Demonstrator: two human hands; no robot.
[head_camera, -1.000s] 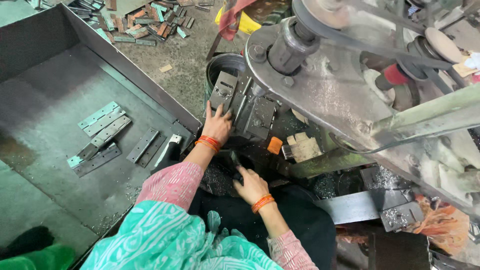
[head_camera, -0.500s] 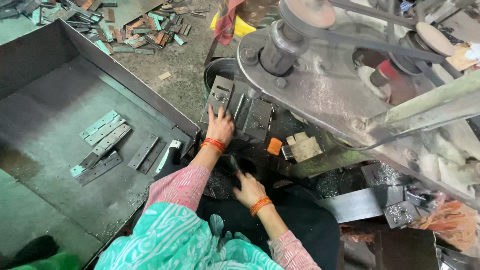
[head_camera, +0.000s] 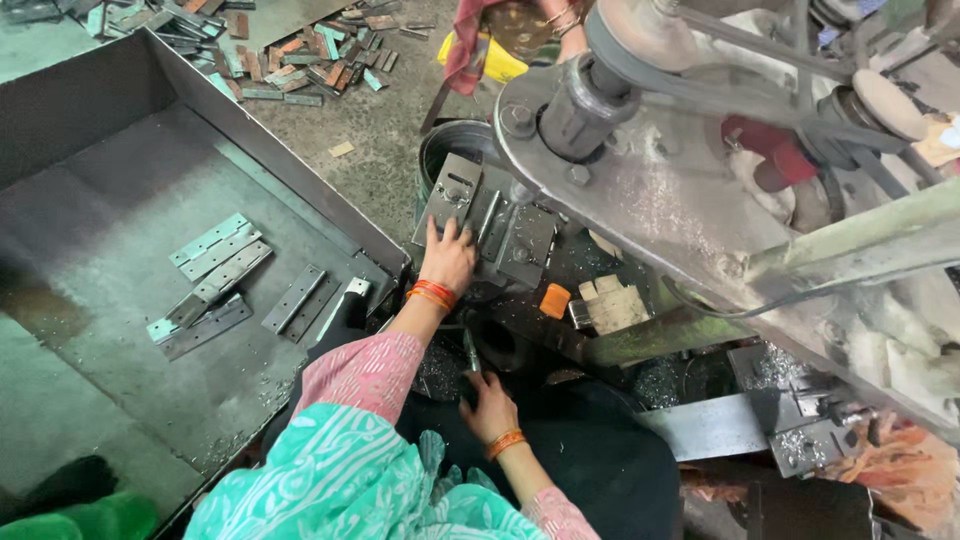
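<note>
My left hand (head_camera: 448, 258), with orange bangles at the wrist, reaches forward and holds a flat grey metal plate (head_camera: 455, 190) with a slot in it, set against the dark die block (head_camera: 515, 235) of a press. My right hand (head_camera: 490, 408), also with an orange bangle, is lower and closer to me. It grips a thin dark handle (head_camera: 469, 352) that sticks up beside a dark round opening (head_camera: 500, 345). Pink sleeves and a teal cloth cover my arms and lap.
A big grey metal tray (head_camera: 120, 150) on the left holds several flat hinge strips (head_camera: 215, 270). More strips lie heaped on the floor (head_camera: 300, 40). A belt-driven press frame (head_camera: 700, 170) looms to the right. Another person's hand (head_camera: 560, 25) is at the top. An orange block (head_camera: 553, 300) sits near the die.
The view has shifted slightly. My left hand stays on the plate at the die, and my right hand keeps its grip on the handle, a little lower in view.
</note>
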